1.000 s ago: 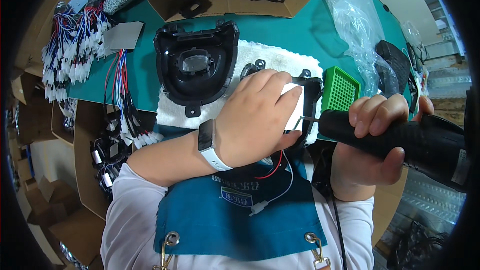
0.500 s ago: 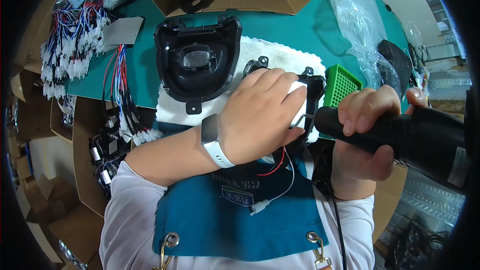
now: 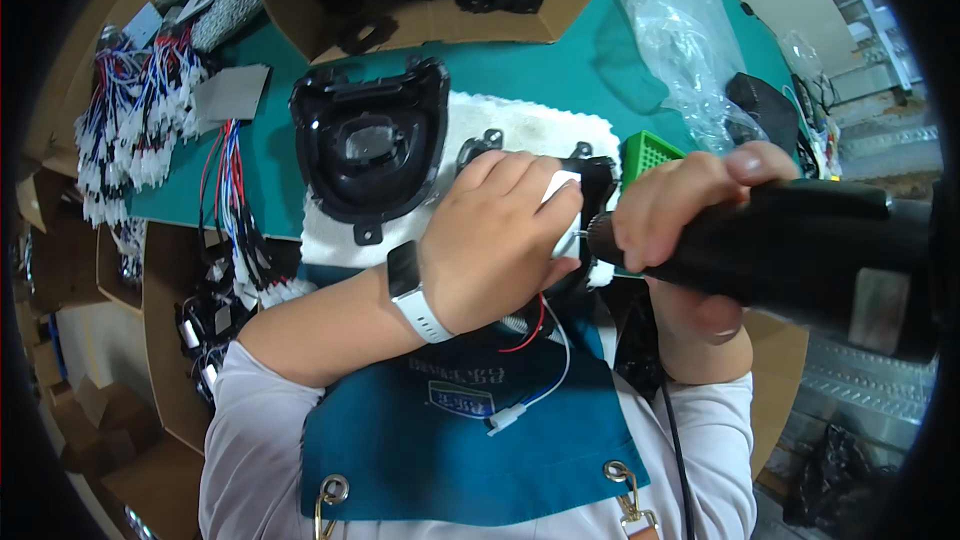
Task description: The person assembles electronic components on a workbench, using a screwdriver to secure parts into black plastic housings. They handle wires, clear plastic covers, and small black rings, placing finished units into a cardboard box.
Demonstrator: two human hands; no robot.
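My left hand [image 3: 500,250], with a watch on its wrist, is wrapped over a black plastic housing [image 3: 598,180] and hides much of it. A white block-shaped part [image 3: 568,235] shows beside the thumb and fingers. My right hand [image 3: 690,225] grips a black electric screwdriver [image 3: 800,250], held nearly level. Its thin metal bit points left and meets the edge of the white part; the exact contact point is too small to make out. Red and white wires with a white connector [image 3: 507,420] hang from the work over my apron.
A second black housing [image 3: 372,145] with a clear lens lies left on the white cloth [image 3: 335,235]. Behind stands a cardboard box [image 3: 430,40] of black parts. A green perforated tray [image 3: 650,155], plastic bag [image 3: 690,40] and bundled wire harnesses [image 3: 150,120] lie around the green table.
The whole scene sits further left in the picture as the view shifts. The screwdriver's body has swung closer to level, its bit still at the white part. My left hand keeps its grip.
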